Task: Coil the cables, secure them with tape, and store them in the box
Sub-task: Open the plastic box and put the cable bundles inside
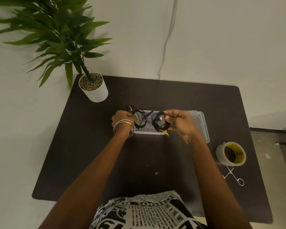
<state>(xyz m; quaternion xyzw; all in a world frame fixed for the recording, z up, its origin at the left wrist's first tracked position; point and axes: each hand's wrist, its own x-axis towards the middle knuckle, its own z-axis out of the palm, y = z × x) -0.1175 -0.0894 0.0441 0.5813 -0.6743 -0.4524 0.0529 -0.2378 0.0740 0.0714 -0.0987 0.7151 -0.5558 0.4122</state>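
Observation:
My left hand (123, 116) grips a coiled black cable (141, 120) over the left part of a clear plastic box (149, 132) on the dark table. My right hand (180, 123) pinches a second coiled black cable (160, 123) with a yellow end (165, 132), held over the right part of the box. The box's clear lid (200, 124) lies just to the right, partly behind my right hand. The inside of the box is mostly hidden by the coils.
A roll of clear tape (230, 153) stands at the right, with small metal scissors (233, 176) just in front of it. A potted plant (93, 86) occupies the far left corner. A grey cord (165, 47) hangs down the wall behind.

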